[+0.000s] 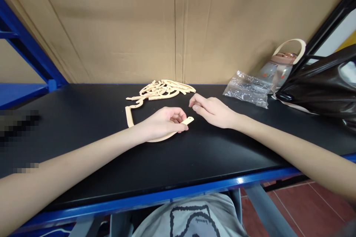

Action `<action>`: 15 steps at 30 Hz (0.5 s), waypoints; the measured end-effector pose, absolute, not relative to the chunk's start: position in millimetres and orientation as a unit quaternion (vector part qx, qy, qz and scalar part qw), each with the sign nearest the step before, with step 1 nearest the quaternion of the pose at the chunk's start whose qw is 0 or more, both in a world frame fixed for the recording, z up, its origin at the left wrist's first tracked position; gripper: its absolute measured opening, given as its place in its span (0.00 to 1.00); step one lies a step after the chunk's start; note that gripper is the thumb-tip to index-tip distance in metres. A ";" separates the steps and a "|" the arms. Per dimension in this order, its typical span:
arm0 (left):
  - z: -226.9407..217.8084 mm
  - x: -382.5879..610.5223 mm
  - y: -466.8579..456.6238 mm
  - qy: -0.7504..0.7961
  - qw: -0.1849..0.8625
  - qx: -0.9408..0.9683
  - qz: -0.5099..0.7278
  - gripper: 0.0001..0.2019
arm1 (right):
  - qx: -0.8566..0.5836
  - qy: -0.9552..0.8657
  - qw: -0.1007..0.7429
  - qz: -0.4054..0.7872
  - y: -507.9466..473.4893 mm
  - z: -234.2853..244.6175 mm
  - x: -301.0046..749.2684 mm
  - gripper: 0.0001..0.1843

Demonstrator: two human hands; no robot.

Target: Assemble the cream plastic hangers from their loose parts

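Note:
My left hand (167, 120) is closed on a pale, curved, flat strip (162, 139) with a small hole near its end. The strip's holed end sticks out past my fingertips to the right, and its middle is partly hidden by my hand. Beyond my left wrist, more pale strip (129, 116) bends round at the left; my forearm hides whether it joins the held one. My right hand (213, 111) is above the table just right of that end, apart from it. Its fingers are curled together, and anything between them is hidden. A pile of similar pale curved pieces (164, 89) lies behind both hands.
The black table (217, 159) has a blue front edge and a cardboard wall (125, 26) behind. A crumpled clear plastic bag (247, 89) lies at the right, before a bottle (279, 68) with a carrying loop. A dark shiny bag (319, 85) stands at the far right.

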State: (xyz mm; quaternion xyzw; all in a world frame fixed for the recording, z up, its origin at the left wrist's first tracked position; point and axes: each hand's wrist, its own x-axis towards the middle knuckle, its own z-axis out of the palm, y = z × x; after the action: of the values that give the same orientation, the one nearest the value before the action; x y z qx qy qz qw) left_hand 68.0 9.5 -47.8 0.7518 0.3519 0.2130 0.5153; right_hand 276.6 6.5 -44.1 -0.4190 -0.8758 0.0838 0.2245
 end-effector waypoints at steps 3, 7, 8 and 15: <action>-48.3 68.5 9.2 0.350 0.519 0.748 0.220 0.09 | -0.421 -0.878 0.211 0.089 4.6 -46.3 273.3 0.06; -49.2 68.3 9.3 0.345 0.523 0.748 0.220 0.10 | -0.413 -0.886 0.191 0.090 4.6 -50.7 269.0 0.04; -49.3 68.1 9.1 0.346 0.523 0.747 0.220 0.10 | -0.411 -0.887 0.191 0.093 4.8 -51.6 268.3 0.03; -47.8 68.7 4.9 0.369 0.520 0.732 0.241 0.09 | -0.390 -0.873 0.250 0.151 4.8 -54.0 266.8 0.04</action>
State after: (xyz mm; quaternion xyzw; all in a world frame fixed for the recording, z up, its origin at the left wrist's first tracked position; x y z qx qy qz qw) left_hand 68.7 4.9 -47.8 0.7323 0.3686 0.2405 0.5196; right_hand 266.8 4.8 -54.0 -0.3897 -0.8733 0.1513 0.2502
